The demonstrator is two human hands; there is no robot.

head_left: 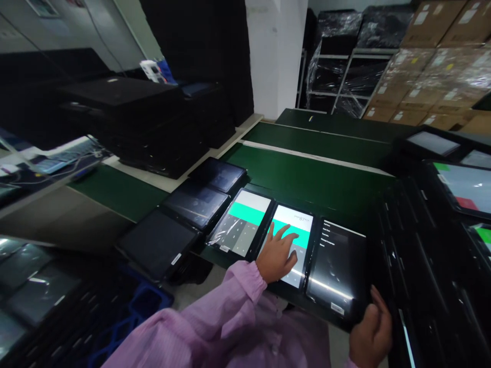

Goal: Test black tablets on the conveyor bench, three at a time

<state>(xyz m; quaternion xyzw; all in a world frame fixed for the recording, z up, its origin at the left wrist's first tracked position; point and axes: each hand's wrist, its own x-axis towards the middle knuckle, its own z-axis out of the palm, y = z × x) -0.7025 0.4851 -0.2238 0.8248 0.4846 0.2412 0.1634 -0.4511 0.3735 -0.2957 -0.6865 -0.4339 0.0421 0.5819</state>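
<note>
Green table [307, 174], six tablets, left hand [276, 254] tapping lit tablet [290, 244]

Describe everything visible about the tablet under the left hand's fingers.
The tablet is a flat black-framed slab lying face up near the front edge of the green table, between a lit tablet and a dark-screened tablet. Its glossy screen is on, showing a white top strip with digits, a green band and a grey keypad. The left hand rests on the keypad, fingers spread.
</note>
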